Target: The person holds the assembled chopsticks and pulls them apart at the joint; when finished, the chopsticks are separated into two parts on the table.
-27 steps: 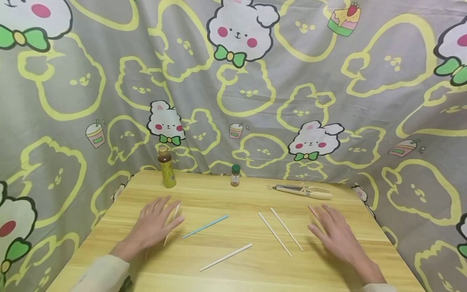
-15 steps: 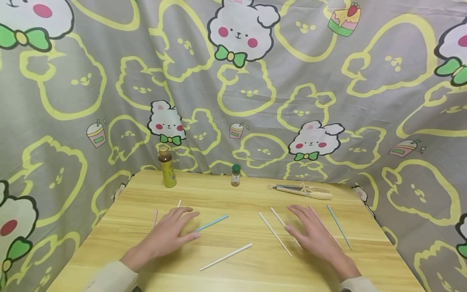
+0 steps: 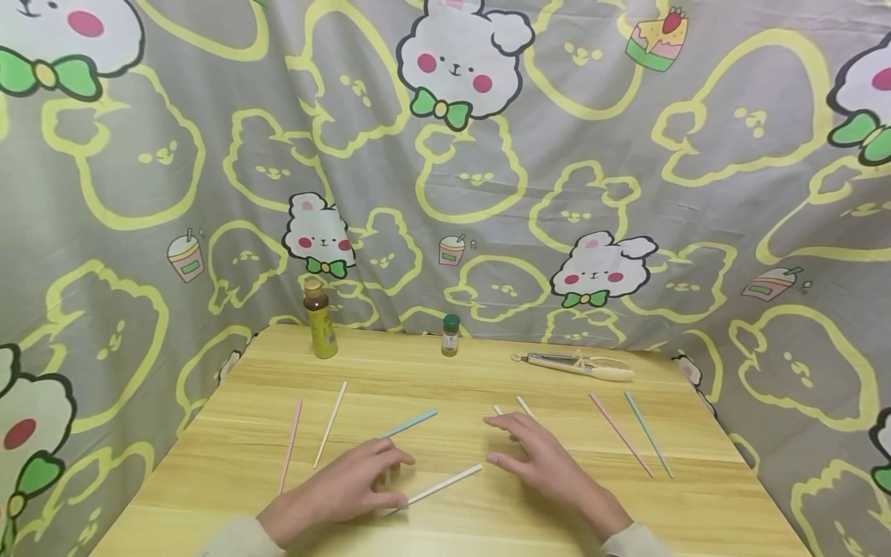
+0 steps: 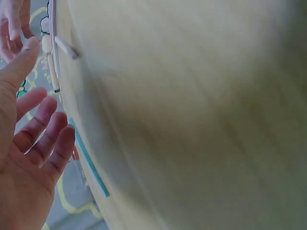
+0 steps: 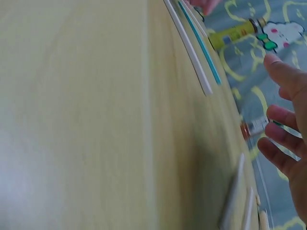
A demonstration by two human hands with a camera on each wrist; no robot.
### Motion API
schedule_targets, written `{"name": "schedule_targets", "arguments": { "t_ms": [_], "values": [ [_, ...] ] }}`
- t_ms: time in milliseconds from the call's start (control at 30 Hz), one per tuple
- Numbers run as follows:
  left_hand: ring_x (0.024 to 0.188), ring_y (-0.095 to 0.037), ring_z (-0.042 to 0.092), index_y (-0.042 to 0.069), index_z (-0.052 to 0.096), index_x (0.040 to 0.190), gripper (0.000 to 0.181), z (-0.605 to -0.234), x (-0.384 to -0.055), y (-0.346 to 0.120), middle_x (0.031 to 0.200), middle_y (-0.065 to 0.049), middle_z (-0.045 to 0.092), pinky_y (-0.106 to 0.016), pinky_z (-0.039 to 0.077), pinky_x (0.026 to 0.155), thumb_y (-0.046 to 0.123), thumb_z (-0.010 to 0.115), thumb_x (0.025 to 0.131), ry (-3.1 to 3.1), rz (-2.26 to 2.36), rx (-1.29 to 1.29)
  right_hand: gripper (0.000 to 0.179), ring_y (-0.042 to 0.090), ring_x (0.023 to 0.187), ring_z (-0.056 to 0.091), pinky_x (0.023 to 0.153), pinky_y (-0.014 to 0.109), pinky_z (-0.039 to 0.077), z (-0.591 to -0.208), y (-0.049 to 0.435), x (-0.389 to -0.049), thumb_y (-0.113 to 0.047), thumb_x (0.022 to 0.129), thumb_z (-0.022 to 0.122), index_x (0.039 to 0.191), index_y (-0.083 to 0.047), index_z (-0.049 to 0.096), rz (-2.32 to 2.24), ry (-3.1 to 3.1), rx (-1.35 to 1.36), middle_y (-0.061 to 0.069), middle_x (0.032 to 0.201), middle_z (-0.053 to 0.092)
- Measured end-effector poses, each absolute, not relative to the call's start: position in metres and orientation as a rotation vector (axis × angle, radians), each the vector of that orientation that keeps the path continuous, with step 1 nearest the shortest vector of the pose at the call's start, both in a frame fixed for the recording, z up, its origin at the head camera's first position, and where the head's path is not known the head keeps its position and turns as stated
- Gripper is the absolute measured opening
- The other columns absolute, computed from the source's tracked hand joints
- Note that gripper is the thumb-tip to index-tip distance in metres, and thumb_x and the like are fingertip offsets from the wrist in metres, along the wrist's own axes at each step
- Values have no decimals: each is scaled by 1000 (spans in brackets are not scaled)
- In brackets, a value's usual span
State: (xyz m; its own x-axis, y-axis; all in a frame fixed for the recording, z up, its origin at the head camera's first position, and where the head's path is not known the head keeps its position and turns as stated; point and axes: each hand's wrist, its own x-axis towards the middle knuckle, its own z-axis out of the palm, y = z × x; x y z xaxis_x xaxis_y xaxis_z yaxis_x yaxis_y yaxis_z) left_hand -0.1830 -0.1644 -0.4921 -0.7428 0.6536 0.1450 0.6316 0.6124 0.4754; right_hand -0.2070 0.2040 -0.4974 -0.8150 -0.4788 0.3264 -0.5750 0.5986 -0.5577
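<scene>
My left hand (image 3: 348,483) is held over the table with loosely bent fingers and nothing in its grasp. Its thumb overlaps the near end of a white chopstick (image 3: 445,485) in the head view; whether they touch I cannot tell. A blue chopstick (image 3: 412,422) lies just beyond that hand, partly covered. My right hand (image 3: 546,468) is above two white chopsticks (image 3: 527,408), hiding most of them, its relaxed fingers apart and holding nothing. Left of the left hand lie a pink chopstick (image 3: 290,445) and a cream-white chopstick (image 3: 330,424).
Farther right are a second pink chopstick (image 3: 622,435) and a second blue chopstick (image 3: 649,433). Along the back of the wooden table (image 3: 431,379) stand a yellow-labelled bottle (image 3: 320,325) and a small green-capped jar (image 3: 450,336). Tongs (image 3: 578,364) lie there too. A patterned curtain (image 3: 480,271) surrounds the table.
Both hands have moved inward and toward the table's front edge, from above the outer chopsticks to the middle ones. The chopsticks show no shift.
</scene>
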Motion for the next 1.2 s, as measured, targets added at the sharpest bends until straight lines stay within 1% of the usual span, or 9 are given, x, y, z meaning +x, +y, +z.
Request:
{"name": "schedule_targets", "arguments": {
  "t_ms": [67,233,333,533,633,733,833,1033,1200],
  "values": [
    [89,2,55,16,71,139,56,-494,-183,-162,113,9,68,-19,52,78,53,78,97,2752,790,1118,47,25,127,67,103,44,60,-500,196,-205,-35,103,76,146,-18,67,1014,-2686,941,-3,144,68],
    [81,8,52,16,73,136,53,-498,-181,-156,106,13,67,-16,49,72,49,82,96,2690,781,1122,39,20,132,63,111,50,55,-506,179,-200,-39,106,72,140,-19,70,957,-2774,1050,-10,142,67],
    [80,9,51,16,73,135,51,-500,-180,-154,104,15,66,-15,49,70,47,82,96,2669,785,1116,38,17,132,63,112,49,55,-511,172,-197,-39,106,71,138,-21,71,924,-2813,1091,-11,140,67],
    [80,10,51,15,75,130,38,-502,-180,-152,100,19,64,-14,49,70,37,81,100,2656,787,1152,29,11,123,63,106,39,57,-517,165,-195,-39,107,70,131,-24,75,892,-2802,1161,-13,130,69],
    [80,11,50,14,76,127,29,-502,-180,-151,98,20,63,-13,49,71,27,79,102,2649,782,1172,21,4,110,61,95,28,57,-518,163,-196,-31,106,73,124,-23,79,892,-2786,1167,-15,119,69],
    [81,12,51,14,76,125,24,-501,-180,-150,97,18,66,-13,50,72,21,77,103,2646,788,1188,14,-1,100,56,86,22,52,-519,161,-197,-25,105,75,117,-25,82,890,-2784,1148,-17,108,67],
    [81,11,51,14,77,123,20,-500,-180,-151,97,16,67,-13,50,71,20,76,103,2652,801,1173,11,-3,97,55,83,21,51,-520,160,-197,-23,105,75,112,-27,82,889,-2786,1134,-17,104,66],
    [81,10,52,18,80,115,13,-496,-182,-151,99,18,64,-14,51,71,17,74,104,2698,827,1125,9,-2,102,59,88,22,57,-516,158,-194,-21,107,72,113,-23,78,902,-2795,1106,-15,107,64],
    [82,8,54,18,77,115,10,-490,-187,-149,102,13,70,-17,53,71,17,69,108,2662,920,1085,9,0,103,63,89,25,59,-510,159,-192,-24,110,67,115,-24,74,984,-2793,1062,-13,110,68]
  ]
}}
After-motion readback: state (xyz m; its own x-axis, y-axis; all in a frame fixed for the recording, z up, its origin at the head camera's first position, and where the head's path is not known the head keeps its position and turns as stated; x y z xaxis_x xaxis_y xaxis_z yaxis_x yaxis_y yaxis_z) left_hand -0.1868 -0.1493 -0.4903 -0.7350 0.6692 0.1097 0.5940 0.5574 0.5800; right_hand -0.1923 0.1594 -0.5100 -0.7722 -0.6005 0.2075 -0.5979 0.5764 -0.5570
